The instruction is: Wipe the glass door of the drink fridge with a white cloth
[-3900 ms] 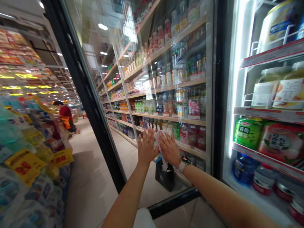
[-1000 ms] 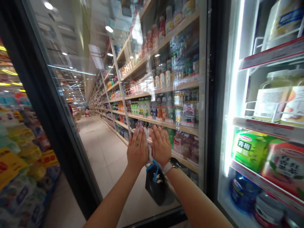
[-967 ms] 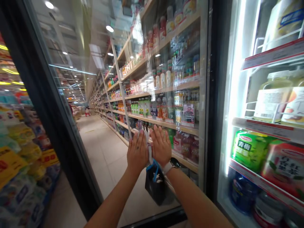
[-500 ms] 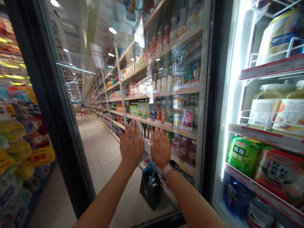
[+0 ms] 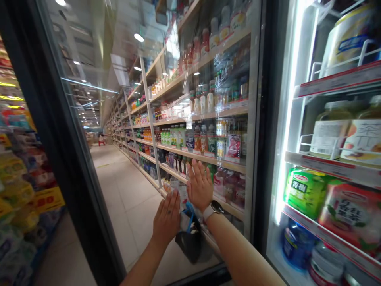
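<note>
- White cloth (image 5: 183, 197): one, against the glass pane (image 5: 98, 51), between my hands, long axis roughly upright; its edges are too blurred to read.
- My left hand (image 5: 166, 222): lower, nearer the cloth and just beside it; left fingers (image 5: 171, 204) spread, no pinch that I can see.
- My right hand (image 5: 199, 186): higher, palm flat to the pane; right fingers (image 5: 198, 171) spread upward, pinching nothing.
- Counted: 2 hands, 1 cloth, 1 wristwatch (image 5: 214, 207) on my right wrist, 1 black bag (image 5: 186, 244) with 1 blue strap (image 5: 190, 210), just below the cloth. I cannot tell what the bag hangs from.
- Black door frame (image 5: 74, 159) left of the pane.
- Through the pane: many bottles (image 5: 202, 139) on wooden shelves, too many to count.
- Right, in a lit cooler: 1 green pack (image 5: 306, 198), 2 jars (image 5: 330, 131).
</note>
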### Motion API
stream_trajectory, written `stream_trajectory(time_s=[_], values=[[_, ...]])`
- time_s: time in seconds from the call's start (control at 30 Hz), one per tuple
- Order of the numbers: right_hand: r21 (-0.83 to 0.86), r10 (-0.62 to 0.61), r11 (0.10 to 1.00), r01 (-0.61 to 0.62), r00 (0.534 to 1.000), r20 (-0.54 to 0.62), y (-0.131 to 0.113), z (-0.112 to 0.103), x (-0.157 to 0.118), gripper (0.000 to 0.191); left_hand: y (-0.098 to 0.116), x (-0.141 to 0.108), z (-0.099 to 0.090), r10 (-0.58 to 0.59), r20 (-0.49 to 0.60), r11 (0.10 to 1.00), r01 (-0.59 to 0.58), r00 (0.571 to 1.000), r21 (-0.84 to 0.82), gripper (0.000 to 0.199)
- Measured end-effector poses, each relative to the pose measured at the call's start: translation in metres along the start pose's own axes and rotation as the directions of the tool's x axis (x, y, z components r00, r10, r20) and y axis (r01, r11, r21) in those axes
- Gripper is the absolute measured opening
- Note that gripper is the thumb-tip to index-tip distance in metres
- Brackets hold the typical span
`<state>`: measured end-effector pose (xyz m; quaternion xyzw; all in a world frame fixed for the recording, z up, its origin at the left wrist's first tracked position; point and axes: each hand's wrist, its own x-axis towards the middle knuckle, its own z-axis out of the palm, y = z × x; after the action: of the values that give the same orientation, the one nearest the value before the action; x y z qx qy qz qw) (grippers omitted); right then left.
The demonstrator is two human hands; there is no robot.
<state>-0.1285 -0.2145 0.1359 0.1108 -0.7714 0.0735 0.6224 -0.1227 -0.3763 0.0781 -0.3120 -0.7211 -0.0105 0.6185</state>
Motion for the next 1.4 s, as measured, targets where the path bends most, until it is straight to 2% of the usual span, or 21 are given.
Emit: stream_trajectory(time_s=[0.03,0.1,0.27,0.37,0.43,0.5,0.77,0.83,0.93,1.1,1.2,1.3,1.4], values=[[-0.001,0.000,1.000,0.000,1.000,0.001,0.000,0.000,0.000,0.065,-0.001,0.001,-0.001,-0.017,0.015,1.000,0.017,1.000,-0.001,0.065],[-0.005,0.000,1.000,0.000,1.000,-0.010,-0.001,0.001,0.000,0.065,-0.006,0.019,-0.004,-0.051,0.022,0.999,0.050,0.998,0.014,0.066],[-0.013,-0.003,1.000,0.002,0.999,-0.044,0.000,0.002,0.001,0.066,-0.023,0.109,-0.010,-0.155,-0.072,0.987,0.158,0.985,0.032,0.074],[-0.014,-0.007,1.000,0.006,0.999,-0.041,0.001,0.002,0.001,0.066,-0.024,0.134,-0.008,-0.162,-0.124,0.987,0.164,0.979,0.006,0.072],[-0.014,-0.008,1.000,0.007,0.999,-0.041,0.001,0.002,0.000,0.064,-0.020,0.132,-0.005,-0.141,-0.139,0.990,0.144,0.980,0.007,0.070],[-0.010,-0.005,1.000,0.004,0.999,-0.050,0.002,0.002,0.000,0.062,-0.015,0.118,-0.002,-0.108,-0.134,0.994,0.111,0.985,0.018,0.069],[-0.012,-0.010,1.000,0.010,0.999,-0.040,0.003,0.002,-0.001,0.060,0.008,0.028,0.002,0.011,-0.060,1.000,-0.010,0.998,0.013,0.067],[-0.012,-0.014,1.000,0.013,0.999,-0.042,0.003,0.001,-0.001,0.059,0.011,0.015,0.000,0.017,-0.018,1.000,-0.017,1.000,0.010,0.066],[-0.021,-0.015,1.000,0.014,0.999,-0.037,0.003,0.000,0.000,0.058,0.002,0.028,-0.008,-0.038,0.017,0.999,0.037,0.999,0.033,0.066],[-0.025,-0.009,1.000,0.009,1.000,-0.019,0.003,-0.001,0.001,0.060,-0.035,0.103,-0.024,-0.216,-0.076,0.974,0.220,0.973,0.047,0.071],[-0.016,0.001,1.000,-0.001,1.000,0.000,0.003,-0.002,0.000,0.062,-0.046,0.126,-0.027,-0.226,-0.104,0.974,0.228,0.969,0.010,0.069],[-0.009,0.002,1.000,-0.002,1.000,0.007,0.003,-0.002,0.000,0.063,-0.042,0.109,-0.022,-0.203,-0.103,0.979,0.205,0.974,0.008,0.068],[-0.009,-0.002,1.000,0.002,1.000,-0.008,0.003,-0.003,-0.001,0.062,-0.032,0.067,-0.015,-0.145,-0.085,0.988,0.148,0.986,0.042,0.069]])
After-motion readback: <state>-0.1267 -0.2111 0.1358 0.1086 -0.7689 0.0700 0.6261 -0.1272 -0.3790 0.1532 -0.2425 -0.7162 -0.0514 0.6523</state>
